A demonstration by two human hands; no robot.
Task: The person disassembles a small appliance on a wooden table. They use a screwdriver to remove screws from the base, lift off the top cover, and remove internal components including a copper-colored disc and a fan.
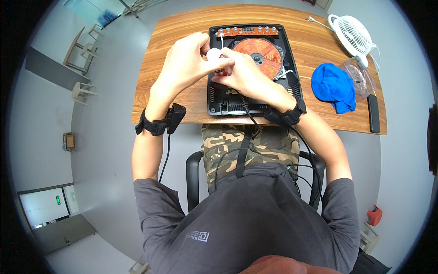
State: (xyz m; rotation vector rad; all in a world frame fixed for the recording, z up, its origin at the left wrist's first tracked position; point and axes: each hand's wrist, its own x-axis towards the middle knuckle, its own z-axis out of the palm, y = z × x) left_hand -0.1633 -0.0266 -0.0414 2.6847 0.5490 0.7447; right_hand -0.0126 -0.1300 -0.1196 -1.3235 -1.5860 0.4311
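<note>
On the table in front of me lies an opened induction cooker (213,98), its black housing showing the insides. A round copper coil (258,54) fills its right part, and a strip-shaped orange circuit board (248,31) runs along its far edge. My left hand (188,61) is closed over the left side of the housing, thumb and fingers round a small white round piece (213,55). My right hand (244,75) meets it there, its fingers pinched together; what they hold is mostly hidden. A white cable (222,41) runs from the circuit board down to the hands.
To the right lie a blue cloth (335,86), a clear plastic container (360,80) and a long black object (373,114). A white fan (352,35) stands at the table's far right. Black cables from both wrist straps hang toward my lap.
</note>
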